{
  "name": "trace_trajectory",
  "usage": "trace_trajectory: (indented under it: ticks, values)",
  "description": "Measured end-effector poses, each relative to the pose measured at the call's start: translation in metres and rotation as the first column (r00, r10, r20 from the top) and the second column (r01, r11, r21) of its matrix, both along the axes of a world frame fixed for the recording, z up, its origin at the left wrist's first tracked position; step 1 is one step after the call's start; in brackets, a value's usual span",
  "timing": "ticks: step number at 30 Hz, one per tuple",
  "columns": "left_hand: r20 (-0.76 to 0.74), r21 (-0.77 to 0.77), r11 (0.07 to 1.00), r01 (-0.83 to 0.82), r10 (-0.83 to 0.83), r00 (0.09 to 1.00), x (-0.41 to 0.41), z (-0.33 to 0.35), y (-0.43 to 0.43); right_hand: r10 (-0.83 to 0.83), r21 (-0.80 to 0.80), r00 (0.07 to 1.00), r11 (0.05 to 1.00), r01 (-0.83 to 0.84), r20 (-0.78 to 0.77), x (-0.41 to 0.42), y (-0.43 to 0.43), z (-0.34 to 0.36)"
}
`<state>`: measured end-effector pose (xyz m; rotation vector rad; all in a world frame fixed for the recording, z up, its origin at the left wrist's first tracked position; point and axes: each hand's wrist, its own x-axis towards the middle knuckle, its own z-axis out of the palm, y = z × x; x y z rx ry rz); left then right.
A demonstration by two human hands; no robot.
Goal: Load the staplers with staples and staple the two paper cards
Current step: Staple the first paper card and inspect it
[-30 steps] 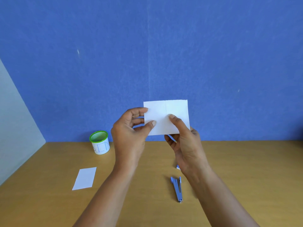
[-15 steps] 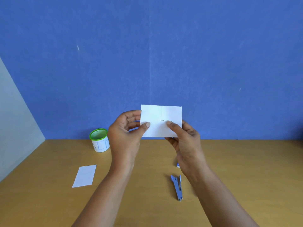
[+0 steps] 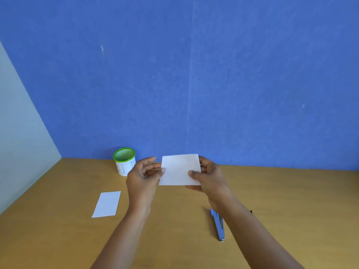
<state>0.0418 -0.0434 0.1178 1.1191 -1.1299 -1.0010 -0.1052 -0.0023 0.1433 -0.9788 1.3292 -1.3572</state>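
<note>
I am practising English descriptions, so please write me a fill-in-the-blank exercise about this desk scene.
1. The right hand pinches a ____ card in the air.
2. The cup near the wall has a ____ rim.
3. The stapler is partly hidden by the ____ forearm.
4. A second card lies flat on the table's ____ side.
Missing words: white; green; right; left.

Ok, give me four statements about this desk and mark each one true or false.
1. The right hand pinches a paper card above the table. True.
2. The stapler is in the left hand. False: it lies on the table beside the right forearm.
3. A second card lies flat on the table, left of the left forearm. True.
4. The green-rimmed cup lies tipped on its side. False: it stands upright near the wall.
</note>
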Motion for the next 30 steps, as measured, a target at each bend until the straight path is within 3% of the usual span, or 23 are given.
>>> trace_trajectory:
  ticks: [6,11,16,18,23,26,30]
  values:
    - [0.074,0.177,0.983,-0.040,0.027,0.997,0.028,-0.048,-0.037,0.078,0.144,0.977,0.988,-0.050,-0.197,0.008,-0.034,-0.027]
    - [0.276,0.313,0.945,-0.088,-0.002,0.961,0.057,-0.083,-0.080,0.167,0.213,0.891,0.974,-0.081,-0.423,0.020,-0.069,-0.038]
    - [0.494,0.381,0.916,-0.127,-0.086,0.865,0.084,-0.106,-0.114,0.251,0.243,0.804,0.960,-0.137,-0.539,0.040,-0.111,-0.042]
    - [0.598,0.391,0.912,-0.121,-0.152,0.787,0.094,-0.114,-0.126,0.271,0.242,0.778,0.957,-0.158,-0.567,0.050,-0.130,-0.042]
    - [0.824,0.385,0.919,-0.083,-0.301,0.480,0.115,-0.134,-0.155,0.284,0.213,0.713,0.958,-0.190,-0.642,0.077,-0.182,-0.039]
    - [0.875,0.364,0.927,-0.093,-0.306,0.374,0.126,-0.146,-0.173,0.261,0.168,0.688,0.965,-0.201,-0.677,0.096,-0.214,-0.038]
    - [0.917,0.331,0.937,-0.111,-0.292,0.272,0.141,-0.162,-0.190,0.221,0.104,0.729,0.974,-0.203,-0.648,0.118,-0.253,-0.038]
